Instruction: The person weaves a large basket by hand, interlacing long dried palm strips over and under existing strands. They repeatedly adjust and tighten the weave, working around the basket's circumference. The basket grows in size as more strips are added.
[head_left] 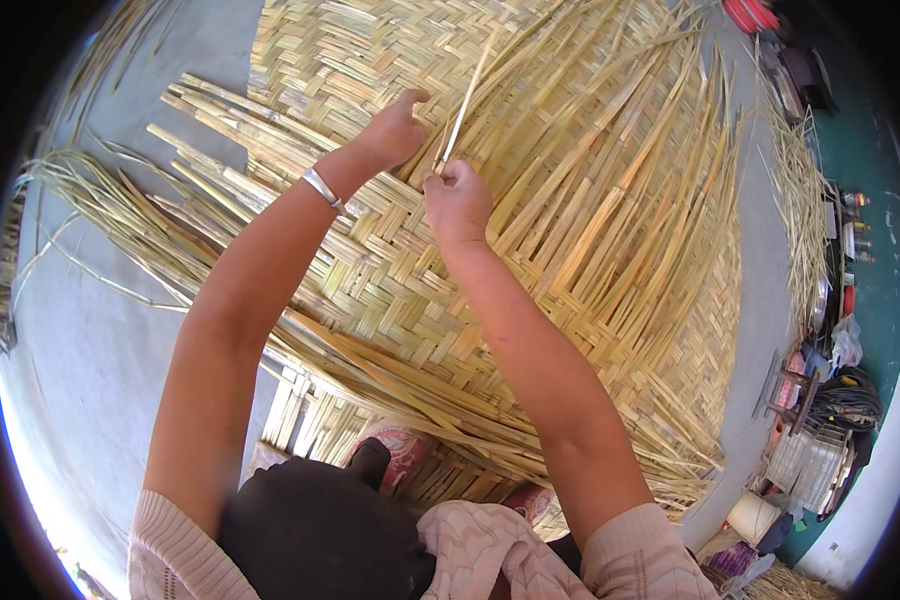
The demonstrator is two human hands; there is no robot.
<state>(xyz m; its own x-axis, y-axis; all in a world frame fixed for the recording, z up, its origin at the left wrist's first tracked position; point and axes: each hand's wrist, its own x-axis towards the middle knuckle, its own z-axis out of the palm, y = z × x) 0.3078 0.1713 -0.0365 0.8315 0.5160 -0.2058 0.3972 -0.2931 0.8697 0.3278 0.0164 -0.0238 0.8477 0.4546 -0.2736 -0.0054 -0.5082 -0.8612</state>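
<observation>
Head view: we pinch a pale strip point(466, 105) in our right hand point(458, 203); our left hand point(394, 135), fingers loosely parted, appears empty. Beneath both, the mat point(340, 50) spreads across the floor point(100, 380), seemingly largely woven; loose strips point(610, 215) and protruding ends point(230, 97) look unwoven.

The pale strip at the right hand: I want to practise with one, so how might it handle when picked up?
The pale strip would probably feel light, as it is thin and narrow. It looks fairly stiff, since it runs almost straight beyond the right hand.

Downward fisheye view, head height
</observation>
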